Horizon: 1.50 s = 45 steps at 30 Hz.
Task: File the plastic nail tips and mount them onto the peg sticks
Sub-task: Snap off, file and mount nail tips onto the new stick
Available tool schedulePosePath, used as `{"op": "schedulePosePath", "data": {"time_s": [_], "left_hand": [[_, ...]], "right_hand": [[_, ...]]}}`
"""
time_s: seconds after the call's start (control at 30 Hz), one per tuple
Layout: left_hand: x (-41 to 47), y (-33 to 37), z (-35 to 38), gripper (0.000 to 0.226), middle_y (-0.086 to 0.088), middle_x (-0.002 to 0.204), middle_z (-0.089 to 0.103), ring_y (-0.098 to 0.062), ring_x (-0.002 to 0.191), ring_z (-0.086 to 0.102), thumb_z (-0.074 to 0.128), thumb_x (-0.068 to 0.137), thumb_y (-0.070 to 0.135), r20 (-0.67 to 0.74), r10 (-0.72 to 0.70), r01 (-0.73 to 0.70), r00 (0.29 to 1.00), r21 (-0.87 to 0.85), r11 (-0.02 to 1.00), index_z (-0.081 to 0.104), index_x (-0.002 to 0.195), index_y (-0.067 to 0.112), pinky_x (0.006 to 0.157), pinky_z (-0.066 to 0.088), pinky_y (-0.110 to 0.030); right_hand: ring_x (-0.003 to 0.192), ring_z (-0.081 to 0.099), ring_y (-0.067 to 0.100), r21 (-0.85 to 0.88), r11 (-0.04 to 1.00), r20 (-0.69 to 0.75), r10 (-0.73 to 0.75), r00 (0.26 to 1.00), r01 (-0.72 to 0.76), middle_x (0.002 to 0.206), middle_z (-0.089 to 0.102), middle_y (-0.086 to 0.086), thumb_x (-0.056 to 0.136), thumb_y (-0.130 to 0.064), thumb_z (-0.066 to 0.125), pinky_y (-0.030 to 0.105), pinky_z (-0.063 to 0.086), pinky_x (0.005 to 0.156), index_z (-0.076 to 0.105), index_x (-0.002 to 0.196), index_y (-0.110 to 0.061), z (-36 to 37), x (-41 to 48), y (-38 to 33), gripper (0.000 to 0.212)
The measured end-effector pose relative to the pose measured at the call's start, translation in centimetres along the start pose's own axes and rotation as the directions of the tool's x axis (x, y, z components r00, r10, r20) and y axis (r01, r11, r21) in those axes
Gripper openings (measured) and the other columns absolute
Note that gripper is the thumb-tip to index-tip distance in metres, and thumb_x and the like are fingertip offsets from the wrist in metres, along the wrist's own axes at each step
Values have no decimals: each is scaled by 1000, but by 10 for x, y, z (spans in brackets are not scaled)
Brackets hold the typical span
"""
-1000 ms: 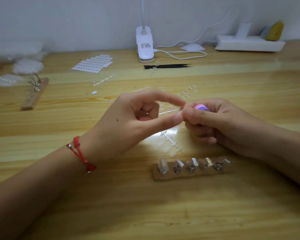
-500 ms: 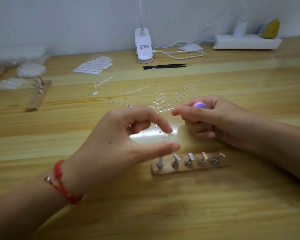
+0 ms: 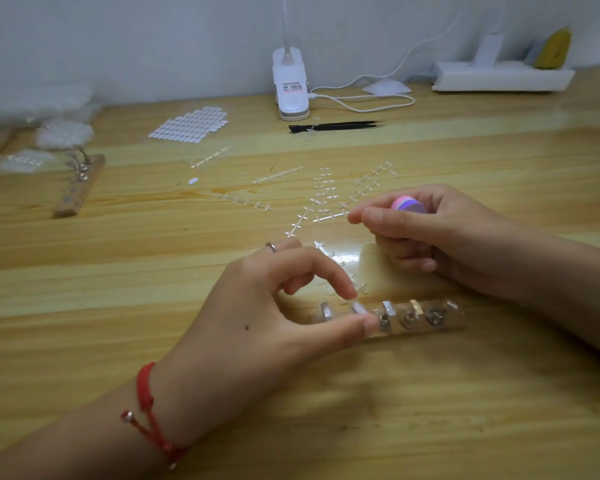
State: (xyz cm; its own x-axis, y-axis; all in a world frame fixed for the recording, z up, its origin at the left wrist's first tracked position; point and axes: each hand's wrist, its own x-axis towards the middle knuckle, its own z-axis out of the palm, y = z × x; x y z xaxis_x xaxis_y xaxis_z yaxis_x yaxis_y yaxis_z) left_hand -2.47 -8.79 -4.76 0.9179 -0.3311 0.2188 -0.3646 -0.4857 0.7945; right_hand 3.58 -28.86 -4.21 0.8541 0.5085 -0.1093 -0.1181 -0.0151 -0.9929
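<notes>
Wooden counter (image 3: 326,393) w/ a peg strip (image 3: 426,318) near the front. L hand (image 3: 274,317) pinches a clear nail tip (image 3: 358,309) btwn thumb & index, at the strip's second peg from left. R hand (image 3: 437,237), just behind, grips a pink-purple file block (image 3: 409,205).

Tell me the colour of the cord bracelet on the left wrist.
The bracelet is red; the head view shows it best.

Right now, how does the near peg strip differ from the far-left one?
The near peg strip lies crosswise, the left hand pinching a nail tip at its second peg; the far-left strip lies angled, untouched. Near one has five pegs; far one only a few at its far end. Both are wooden.
</notes>
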Motion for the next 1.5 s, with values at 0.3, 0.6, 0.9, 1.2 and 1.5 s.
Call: {"op": "schedulePosePath", "data": {"time_s": [0.3,0.6,0.9,1.2,1.5], "left_hand": [[-3,2,-1,32,14,73,44,-9,75,51,67,62,64,-20,60,-54,998,219,974,64,83,40,63,33,-15],[16,-4,-18,34,12,66,38,-5,59,37,63,70,54,-139,-83,47,987,-248,968,62,94,29,54,32,-11],[51,-17,-13,12,12,64,39,-2,54,34,67,85,12,-159,-65,46,985,-119,992,63,81,22,54,30,-11],[56,-20,-4,11,16,57,39,-2,50,35,69,83,9,-167,-20,3,986,-101,995,65,80,19,52,29,-10],[54,-18,-2,20,11,68,60,-13,66,48,72,70,42,-99,-124,93,987,-276,957,77,82,26,65,48,-30]], "right_hand": [[58,57,1,-738,674,-178,-234,956,28,63,65,-13,56,-72,69,12,40,51,73,72,-33,9,-6,-1,42],[57,60,5,-676,735,-180,-96,979,-52,72,71,0,66,-42,81,22,48,55,75,76,-38,6,3,-1,12],[68,54,-4,-887,440,-251,-200,947,-142,73,59,-20,45,-85,59,22,39,56,69,75,-40,4,-3,-6,55],[60,61,0,-556,816,-240,25,970,-158,70,73,-4,49,-52,82,16,49,61,77,72,-33,-8,-1,-16,30],[40,51,-5,-209,978,-342,-66,937,-7,43,54,-17,60,-35,78,3,33,41,78,74,-18,1,-2,-9,22]]}}
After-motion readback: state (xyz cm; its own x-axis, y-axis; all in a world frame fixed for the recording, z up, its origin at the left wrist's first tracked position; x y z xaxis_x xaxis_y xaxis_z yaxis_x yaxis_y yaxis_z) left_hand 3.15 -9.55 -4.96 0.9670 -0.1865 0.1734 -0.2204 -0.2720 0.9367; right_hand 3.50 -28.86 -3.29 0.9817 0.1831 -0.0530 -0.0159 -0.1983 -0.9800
